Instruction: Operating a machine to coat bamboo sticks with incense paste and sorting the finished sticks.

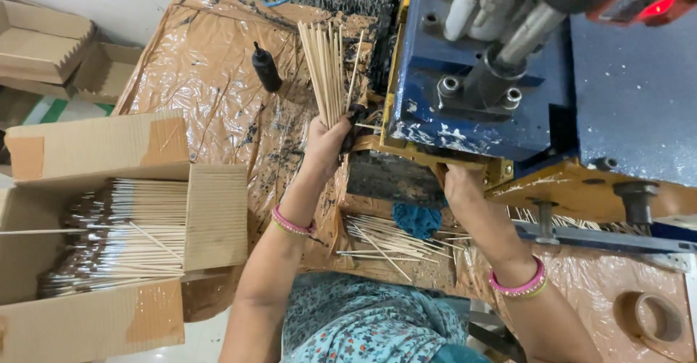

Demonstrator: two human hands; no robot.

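Blue patterned clothing (363,327) at bottom edge, nearest the lens. Left hand (328,141) closed round a sticks bundle (327,69), long axis running up and away, fanned at top, held just left of the blue machine (472,80). Right hand (459,183) tucked under the machine's yellow edge; grip cannot be told. Loose sticks (385,236) lie below the machine, between both arms. Box (109,225) of finished sticks well left of the machine. Black bottle (266,67) left of the bundle. Plastic-covered surface (210,65) open there.
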